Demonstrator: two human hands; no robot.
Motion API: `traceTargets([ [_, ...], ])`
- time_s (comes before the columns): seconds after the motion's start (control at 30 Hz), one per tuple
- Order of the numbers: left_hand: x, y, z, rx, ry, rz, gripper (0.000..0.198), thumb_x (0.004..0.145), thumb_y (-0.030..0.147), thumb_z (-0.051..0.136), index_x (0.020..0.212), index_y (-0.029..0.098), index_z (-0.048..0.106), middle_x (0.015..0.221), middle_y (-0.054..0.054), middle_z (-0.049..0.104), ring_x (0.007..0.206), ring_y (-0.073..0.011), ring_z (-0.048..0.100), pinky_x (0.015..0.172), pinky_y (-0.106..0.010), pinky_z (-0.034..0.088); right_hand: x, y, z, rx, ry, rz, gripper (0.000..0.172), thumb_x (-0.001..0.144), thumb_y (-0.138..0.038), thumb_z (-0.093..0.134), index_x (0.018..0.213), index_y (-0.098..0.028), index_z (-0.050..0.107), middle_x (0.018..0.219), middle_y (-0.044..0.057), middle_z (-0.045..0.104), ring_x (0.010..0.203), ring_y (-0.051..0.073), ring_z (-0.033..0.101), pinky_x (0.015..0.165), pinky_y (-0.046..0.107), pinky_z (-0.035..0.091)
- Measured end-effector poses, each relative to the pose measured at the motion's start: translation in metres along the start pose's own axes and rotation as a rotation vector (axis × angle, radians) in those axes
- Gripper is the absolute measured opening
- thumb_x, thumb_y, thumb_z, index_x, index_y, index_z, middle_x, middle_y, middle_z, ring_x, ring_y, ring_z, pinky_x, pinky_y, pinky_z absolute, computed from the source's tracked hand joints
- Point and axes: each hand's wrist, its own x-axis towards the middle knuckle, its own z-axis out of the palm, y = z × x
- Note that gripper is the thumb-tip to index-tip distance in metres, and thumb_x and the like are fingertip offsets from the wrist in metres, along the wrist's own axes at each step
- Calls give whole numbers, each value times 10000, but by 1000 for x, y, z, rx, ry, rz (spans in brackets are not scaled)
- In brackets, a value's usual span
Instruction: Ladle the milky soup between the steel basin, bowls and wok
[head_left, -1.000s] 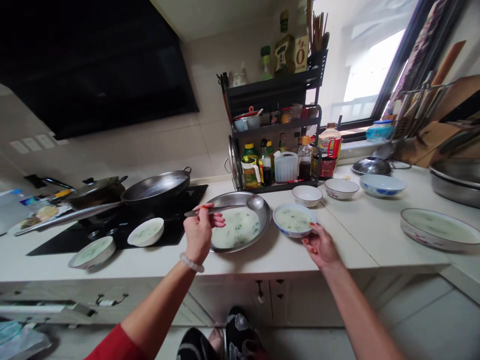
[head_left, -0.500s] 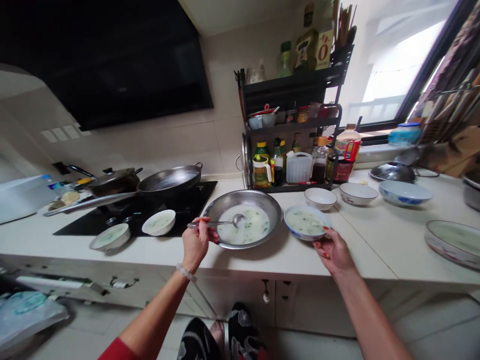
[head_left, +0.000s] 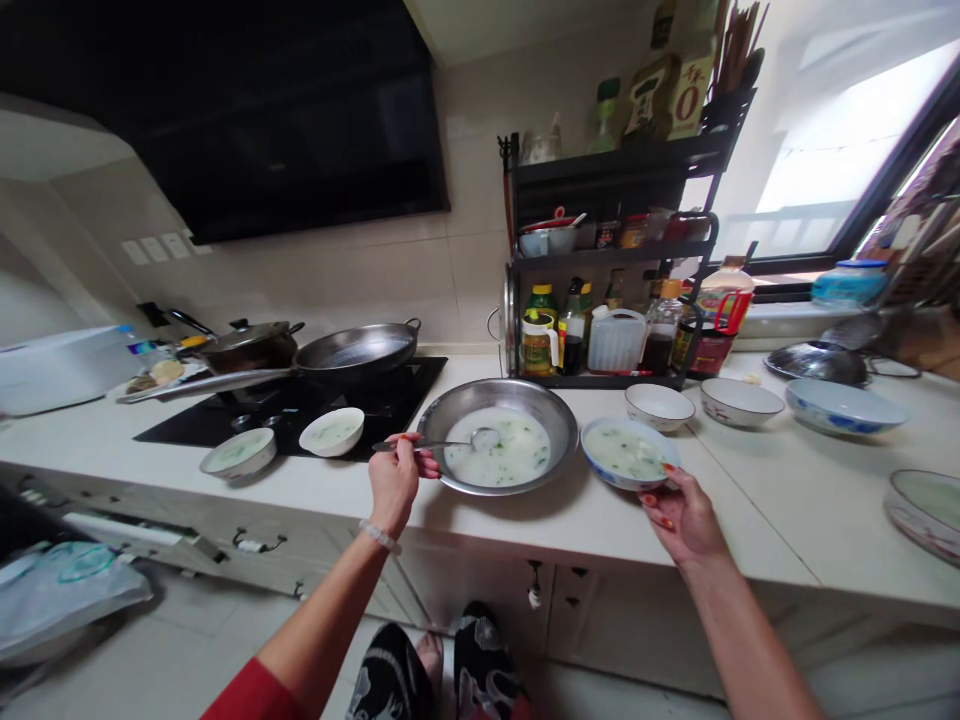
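My left hand [head_left: 397, 480] is closed round the handle of a metal ladle [head_left: 442, 444]. The ladle's bowl dips at the surface of a milky soup [head_left: 510, 460] with green bits, inside a wide steel basin [head_left: 559, 412] on the counter. To the right of the basin is a blue-and-white bowl [head_left: 611, 474] holding the same pale soup. My right hand [head_left: 686, 510] grips that bowl by its right rim, thumb at the edge and fingers below. It appears to rest on or just above the counter; I cannot tell which.
Two soup-filled bowls [head_left: 241, 456] [head_left: 332, 434] stand left by the black cooktop [head_left: 172, 428], which bears a wok [head_left: 356, 350] and a lidded pan [head_left: 251, 345]. Behind the right bowl are a small white bowl [head_left: 660, 407], others, and a condiment rack [head_left: 615, 255]. Another filled bowl [head_left: 922, 520] is far right.
The view has turned slightly left, so most things sit further right in the picture. Both hands keep their holds, and the ladle's bowl now sits lower in the soup.
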Motion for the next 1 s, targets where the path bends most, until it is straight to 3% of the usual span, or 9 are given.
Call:
traceTargets([
  [0.6,6,10,-7,-5,9,83,213,822,321,500,892,155,613,555,-9,651,490,-200,665,465,-293,542,-2,-2,4,11,28,4,323,508,-311,780,733,-188,584,595,-2,594,394,68,434,248,113,200],
  [1.0,15,22,-5,-109,21,-55,194,748,230,480,863,115,587,497,-3,609,451,-183,635,468,-298,553,-3,-2,6,12,51,16,340,491,-328,783,726,-196,575,559,-17,584,390,75,446,250,110,211],
])
